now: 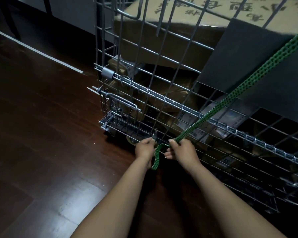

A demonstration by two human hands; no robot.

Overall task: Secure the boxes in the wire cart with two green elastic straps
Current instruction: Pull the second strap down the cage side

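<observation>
Green strap gripped by right hand; hook pinched by left hand; tension should be kept while hook is seated on wire cart.

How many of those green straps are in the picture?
1. The green strap runs from the upper right down across the cart to the left hand and right hand at its base. A second may be out of view.
</observation>
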